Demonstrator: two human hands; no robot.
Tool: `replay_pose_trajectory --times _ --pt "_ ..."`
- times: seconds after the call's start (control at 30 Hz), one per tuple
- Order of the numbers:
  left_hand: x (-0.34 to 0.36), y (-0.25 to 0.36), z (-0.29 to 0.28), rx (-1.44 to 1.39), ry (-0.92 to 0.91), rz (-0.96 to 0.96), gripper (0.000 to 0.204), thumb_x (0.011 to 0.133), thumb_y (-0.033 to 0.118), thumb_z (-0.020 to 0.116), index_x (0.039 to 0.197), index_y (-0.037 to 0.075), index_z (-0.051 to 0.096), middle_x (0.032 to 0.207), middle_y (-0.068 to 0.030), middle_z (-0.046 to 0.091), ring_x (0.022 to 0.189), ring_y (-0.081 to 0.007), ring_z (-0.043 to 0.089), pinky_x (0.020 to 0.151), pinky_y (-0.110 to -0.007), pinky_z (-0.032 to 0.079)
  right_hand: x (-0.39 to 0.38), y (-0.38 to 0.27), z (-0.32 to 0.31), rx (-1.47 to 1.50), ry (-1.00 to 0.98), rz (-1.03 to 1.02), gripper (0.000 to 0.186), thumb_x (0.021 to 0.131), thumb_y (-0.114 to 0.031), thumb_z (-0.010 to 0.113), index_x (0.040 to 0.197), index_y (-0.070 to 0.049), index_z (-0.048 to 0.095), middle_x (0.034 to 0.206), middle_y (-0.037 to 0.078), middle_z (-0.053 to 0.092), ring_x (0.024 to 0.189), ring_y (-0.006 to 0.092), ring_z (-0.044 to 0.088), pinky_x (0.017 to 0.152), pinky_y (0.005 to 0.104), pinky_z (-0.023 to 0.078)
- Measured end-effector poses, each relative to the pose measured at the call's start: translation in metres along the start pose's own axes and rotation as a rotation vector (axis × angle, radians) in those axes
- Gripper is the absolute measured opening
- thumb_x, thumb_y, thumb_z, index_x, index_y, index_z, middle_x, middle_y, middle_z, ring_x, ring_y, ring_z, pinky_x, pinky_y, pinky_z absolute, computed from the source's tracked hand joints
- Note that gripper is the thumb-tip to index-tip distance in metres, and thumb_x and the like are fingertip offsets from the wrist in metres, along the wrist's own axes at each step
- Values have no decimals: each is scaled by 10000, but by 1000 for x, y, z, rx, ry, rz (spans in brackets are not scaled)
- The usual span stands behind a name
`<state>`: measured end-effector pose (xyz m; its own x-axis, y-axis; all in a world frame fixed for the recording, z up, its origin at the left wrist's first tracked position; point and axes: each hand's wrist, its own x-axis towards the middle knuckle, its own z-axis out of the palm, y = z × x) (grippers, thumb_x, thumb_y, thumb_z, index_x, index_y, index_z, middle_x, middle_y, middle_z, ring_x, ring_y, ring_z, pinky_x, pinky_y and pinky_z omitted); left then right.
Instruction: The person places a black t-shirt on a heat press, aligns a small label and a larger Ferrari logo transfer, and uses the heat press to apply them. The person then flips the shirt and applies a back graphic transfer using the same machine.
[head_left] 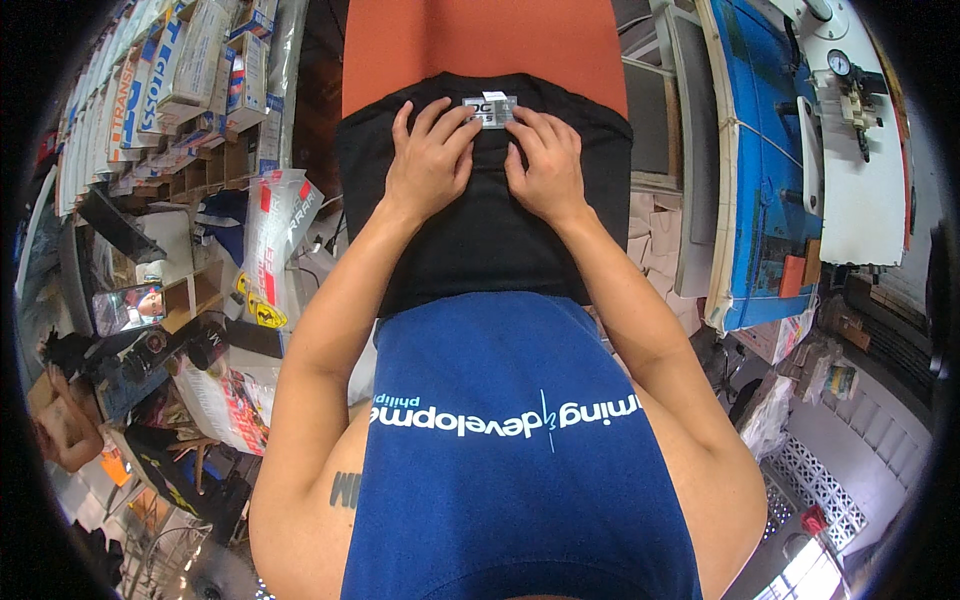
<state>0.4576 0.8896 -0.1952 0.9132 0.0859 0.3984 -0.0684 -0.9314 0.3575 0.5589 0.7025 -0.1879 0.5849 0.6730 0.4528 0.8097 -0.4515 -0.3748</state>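
While boxes crowd (left) — shirt lies.

Printed label on black shirt, white lettering on blue top

left forearm and right forearm extended forward, converging toward the hands, left hand palm down, fingers spread and curved, thumb apart from index finger, right hand palm down, fingers angled toward left hand, thumb likewise apart
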Motion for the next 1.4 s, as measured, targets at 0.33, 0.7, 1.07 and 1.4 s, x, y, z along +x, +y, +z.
replay_pose_trajectory --times 0.33,0.7,1.07,1.4 --pt "34 10 -2 -73 137 -182 223 750 84 669 959 127 732 1116 -57 673 1210 -311 577 1132 -608 300 30 4 -25 5 -27 174 188 766 -169 695 919 -61 708 1204 181 607 1127 383 592 890 546 471" --pt "-131 -22 -66 -228 327 -567 149 924 68 676 1062 29 717 1064 -138 703 1008 -318 680 929 -417 513 -143 177 -378 -965 480 526 537 967 -497 687 1066 30 721 1130 236 710 1051 439 664 956 524 510" --pt "-261 -24 -35 -330 483 -928 179 998 136 672 1072 -11 742 984 -117 740 890 -191 689 826 -340 538 -126 183 -391 -808 138 812 781 995 -685 539 1031 62 765 1118 316 728 1127 503 640 1024 540 479" --pt "-470 -1 78 -411 -567 -1197 273 936 186 640 1035 -28 777 878 -209 756 823 -256 747 724 -386 557 -98 46 -286 -577 372 412 423 998 -393 688 1015 27 744 1071 247 713 1070 470 594 977 541 446"
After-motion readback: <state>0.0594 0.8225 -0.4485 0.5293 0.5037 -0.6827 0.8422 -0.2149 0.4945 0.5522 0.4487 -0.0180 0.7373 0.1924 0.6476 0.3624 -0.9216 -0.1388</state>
